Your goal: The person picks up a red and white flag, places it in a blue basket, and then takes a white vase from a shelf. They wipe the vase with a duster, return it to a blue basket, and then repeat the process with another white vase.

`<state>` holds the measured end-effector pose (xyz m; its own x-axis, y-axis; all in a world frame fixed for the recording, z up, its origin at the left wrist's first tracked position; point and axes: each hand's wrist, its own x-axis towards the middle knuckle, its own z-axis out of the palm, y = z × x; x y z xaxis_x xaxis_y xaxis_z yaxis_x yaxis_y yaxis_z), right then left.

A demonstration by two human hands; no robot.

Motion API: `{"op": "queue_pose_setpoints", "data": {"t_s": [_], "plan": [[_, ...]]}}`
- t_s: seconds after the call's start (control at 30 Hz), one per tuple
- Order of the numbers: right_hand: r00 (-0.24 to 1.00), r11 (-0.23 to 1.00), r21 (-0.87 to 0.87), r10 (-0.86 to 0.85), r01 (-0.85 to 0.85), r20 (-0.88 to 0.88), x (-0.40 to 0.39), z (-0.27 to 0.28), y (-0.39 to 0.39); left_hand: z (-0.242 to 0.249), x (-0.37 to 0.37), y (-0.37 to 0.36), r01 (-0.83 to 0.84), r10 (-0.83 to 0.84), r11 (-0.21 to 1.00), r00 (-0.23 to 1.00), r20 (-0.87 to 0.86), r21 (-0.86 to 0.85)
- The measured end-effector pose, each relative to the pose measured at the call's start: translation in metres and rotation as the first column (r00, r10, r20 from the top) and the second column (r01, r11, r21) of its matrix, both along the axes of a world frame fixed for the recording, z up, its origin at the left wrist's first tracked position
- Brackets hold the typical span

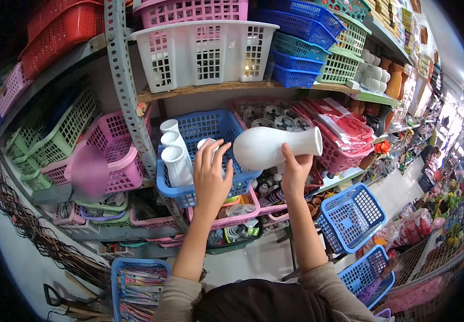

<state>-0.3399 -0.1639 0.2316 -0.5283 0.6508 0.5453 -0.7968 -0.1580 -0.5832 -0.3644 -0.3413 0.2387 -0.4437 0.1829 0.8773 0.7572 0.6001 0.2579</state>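
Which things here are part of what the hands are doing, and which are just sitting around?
In hand:
right hand holding a white vase on its side
left hand on a white vase in the blue basket

Lying about:
white basket
pink basket
red packets

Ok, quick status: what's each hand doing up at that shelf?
Right hand holds white vase sideways. Left hand on another vase in blue basket. Three more vases stand there.

The right hand (295, 173) holds a vase (275, 147) sideways before the shelf, mouth toward three o'clock. At its nine o'clock, the left hand (210, 174) touches a basket (210, 129) holding upright vases (175, 155).
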Motion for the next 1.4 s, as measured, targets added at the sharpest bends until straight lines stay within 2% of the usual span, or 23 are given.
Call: {"op": "queue_pose_setpoints", "data": {"t_s": [0.03,0.1,0.23,0.3,0.37,0.43,0.5,0.53,0.57,0.63,0.67,0.7,0.8,0.97,1.03,1.1,1.17,1.3,1.37,1.4], "plan": [[1.000,1.000,0.024,-0.009,0.009,-0.001,-0.009,0.001,-0.002,0.000,-0.006,-0.002,-0.007,0.007,1.000,1.000,0.000,-0.002],[0.999,0.988,0.154,-0.019,0.014,0.030,-0.025,0.004,-0.004,-0.003,-0.017,-0.005,-0.039,0.042,0.989,0.999,0.016,-0.145],[0.995,0.976,0.215,-0.006,-0.015,0.098,-0.060,-0.007,-0.011,-0.013,-0.036,-0.009,-0.095,0.110,0.950,0.993,0.031,-0.298],[0.994,0.967,0.253,0.001,-0.029,0.110,-0.074,-0.007,-0.015,-0.012,-0.042,-0.013,-0.104,0.116,0.947,0.993,0.022,-0.303],[0.993,0.926,0.376,-0.003,-0.041,0.115,-0.087,-0.008,-0.019,-0.011,-0.047,-0.017,-0.041,0.083,0.955,0.988,0.132,-0.292],[0.991,0.917,0.396,-0.012,-0.042,0.134,-0.101,-0.008,-0.022,-0.013,-0.051,-0.022,-0.050,0.082,0.959,0.991,0.105,-0.277],[0.948,0.847,0.532,-0.155,-0.017,0.277,-0.114,-0.006,-0.027,-0.013,-0.052,-0.024,-0.057,0.080,0.964,0.994,0.078,-0.262],[0.915,0.747,0.663,-0.301,0.050,0.270,-0.119,-0.005,-0.028,-0.013,-0.051,-0.025,-0.046,0.072,0.968,0.992,0.100,-0.247],[0.920,0.702,0.712,-0.283,0.006,0.271,-0.126,-0.004,-0.031,-0.013,-0.050,-0.026,-0.035,0.065,0.972,0.990,0.121,-0.233],[0.864,0.571,0.819,-0.379,-0.066,0.333,-0.135,-0.003,-0.038,-0.014,-0.050,-0.027,-0.032,0.058,0.974,0.992,0.111,-0.225],[0.897,0.564,0.818,-0.299,-0.108,0.325,-0.151,-0.013,-0.036,-0.015,-0.051,-0.027,-0.029,0.052,0.977,0.993,0.104,-0.212],[0.901,0.562,0.821,-0.296,-0.105,0.318,-0.165,-0.021,-0.035,-0.016,-0.051,-0.027,-0.035,0.056,0.977,0.994,0.098,-0.210],[0.883,0.525,0.768,-0.065,-0.366,0.465,-0.186,-0.031,-0.034,-0.018,-0.052,-0.030,-0.007,0.024,0.986,0.994,0.104,-0.168],[0.836,0.447,0.745,0.011,-0.495,0.548,-0.207,-0.038,-0.042,-0.023,-0.055,-0.034,0.012,0.001,0.989,0.996,0.085,-0.151],[0.791,0.366,0.708,0.162,-0.604,0.591,-0.220,-0.043,-0.043,-0.023,-0.054,-0.035,0.024,-0.015,0.991,0.997,0.071,-0.132],[0.780,0.330,0.711,0.172,-0.621,0.602,-0.228,-0.043,-0.047,-0.024,-0.055,-0.036,0.017,-0.009,0.991,0.998,0.059,-0.131],[0.736,0.274,0.683,0.273,-0.677,0.620,-0.231,-0.042,-0.051,-0.025,-0.055,-0.038,0.036,-0.026,0.990,0.997,0.070,-0.137],[0.730,0.235,0.694,0.298,-0.680,0.615,-0.227,-0.033,-0.058,-0.027,-0.057,-0.038,0.058,-0.049,0.988,0.997,0.066,-0.142],[0.718,0.219,0.684,0.181,-0.696,0.672,-0.226,-0.028,-0.059,-0.026,-0.054,-0.037,0.044,-0.039,0.987,0.999,0.038,-0.157],[0.717,0.217,0.684,0.181,-0.697,0.673,-0.226,-0.028,-0.058,-0.025,-0.051,-0.037,0.043,-0.037,0.987,0.999,0.039,-0.157]]}}
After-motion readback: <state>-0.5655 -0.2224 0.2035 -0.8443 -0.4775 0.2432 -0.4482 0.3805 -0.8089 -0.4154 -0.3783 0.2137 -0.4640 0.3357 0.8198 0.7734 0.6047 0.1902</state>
